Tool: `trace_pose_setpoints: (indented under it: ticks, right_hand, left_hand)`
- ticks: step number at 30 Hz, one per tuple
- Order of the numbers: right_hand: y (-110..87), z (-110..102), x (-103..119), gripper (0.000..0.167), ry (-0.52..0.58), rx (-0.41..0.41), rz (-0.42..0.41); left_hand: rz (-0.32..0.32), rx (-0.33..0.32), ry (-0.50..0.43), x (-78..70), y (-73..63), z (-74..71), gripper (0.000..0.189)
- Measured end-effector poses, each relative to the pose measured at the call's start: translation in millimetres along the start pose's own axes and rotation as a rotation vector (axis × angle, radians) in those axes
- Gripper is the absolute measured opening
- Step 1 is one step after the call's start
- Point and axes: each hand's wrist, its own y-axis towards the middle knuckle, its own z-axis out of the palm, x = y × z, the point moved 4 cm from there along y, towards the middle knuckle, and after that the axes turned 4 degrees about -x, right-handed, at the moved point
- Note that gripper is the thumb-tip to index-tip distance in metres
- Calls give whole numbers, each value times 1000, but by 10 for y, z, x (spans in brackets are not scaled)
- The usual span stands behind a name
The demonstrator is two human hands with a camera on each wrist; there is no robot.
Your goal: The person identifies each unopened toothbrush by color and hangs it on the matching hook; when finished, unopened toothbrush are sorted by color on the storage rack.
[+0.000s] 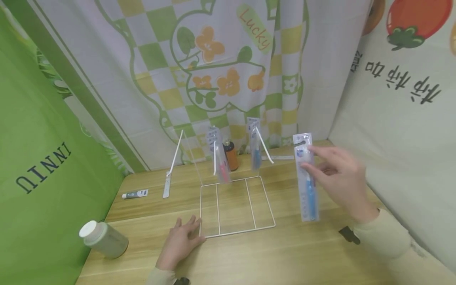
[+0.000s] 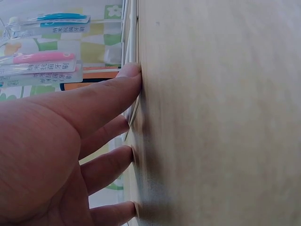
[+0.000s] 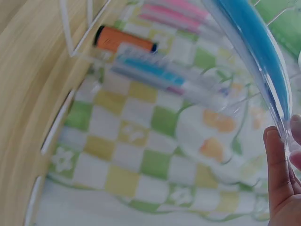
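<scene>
My right hand (image 1: 343, 178) pinches a packaged blue toothbrush (image 1: 310, 202) near the top of its clear pack, beside its hanging slot. The pack is held upright to the right of a white wire rack (image 1: 246, 230). My left hand (image 1: 179, 241) rests on the table with fingers spread, its thumb and a finger touching the rack's front left corner. The left wrist view shows the thumb (image 2: 128, 75) pressed against the wire. From the rack's hooks hang packs with a pink toothbrush (image 1: 223, 172) and another blue toothbrush (image 1: 256, 156).
An orange bottle with a dark cap (image 1: 231, 156) stands behind the rack. To the left lie a small toothpaste tube (image 1: 135, 194) and a flat strip (image 1: 166, 186). A white-capped bottle (image 1: 110, 240) stands near the left edge. Patterned curtains enclose the wooden table (image 1: 270, 257).
</scene>
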Motion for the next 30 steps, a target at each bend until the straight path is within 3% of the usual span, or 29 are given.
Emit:
trace_pose_setpoints:
  ticks: [5,10,15,21,30]
  right_hand:
    - [22,33,315,57,45,-64,-94]
    - [-29,108,531,54,152,-94,-121]
    - [-76,214,652,51,178,-110,-143]
    - [-119,347,676,49,232,-101,-154]
    - [-180,564,460,47,204,-12,-107]
  left_hand:
    - [-2,0,0,-5,-6,-4,64]
    - [-6,4,8,-6,-10,1,64]
    - [-6,5,2,-8,-12,8,64]
    - [11,2,-8,-7,-6,19,63]
    - [6,-6,0,-1,-8,14,64]
